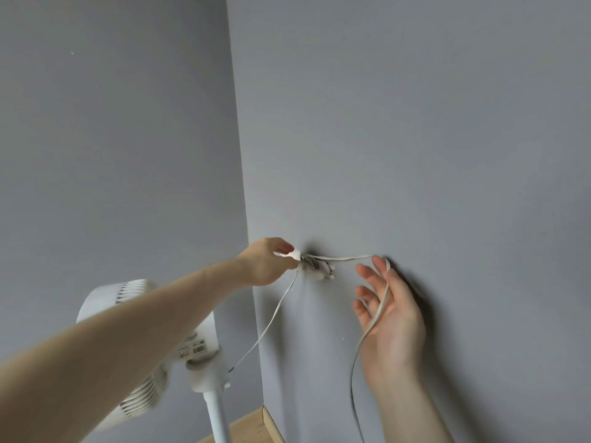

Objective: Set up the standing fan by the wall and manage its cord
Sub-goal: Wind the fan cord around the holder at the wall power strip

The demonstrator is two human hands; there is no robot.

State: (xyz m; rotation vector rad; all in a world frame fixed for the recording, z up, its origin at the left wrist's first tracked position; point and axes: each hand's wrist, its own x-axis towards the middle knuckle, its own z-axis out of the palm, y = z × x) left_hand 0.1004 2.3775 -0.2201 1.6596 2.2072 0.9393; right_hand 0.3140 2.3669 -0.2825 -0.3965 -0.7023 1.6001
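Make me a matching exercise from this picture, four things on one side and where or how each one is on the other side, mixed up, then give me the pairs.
Things:
1. left hand
2. right hand
3. fan
4. cord

States:
A. open, palm showing, beside the wall
B. standing on a white pole, lower left
C. pinching something white at the wall fitting
D. draped across an open palm and hanging down

Pairs: 1-C, 2-A, 3-B, 4-D

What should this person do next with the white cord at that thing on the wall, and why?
Probably close the right hand on the cord and draw its slack toward the wall fitting. The left hand already pinches the cord there, while the right palm lies open with the cord merely draped across it, the rest hanging loose below.
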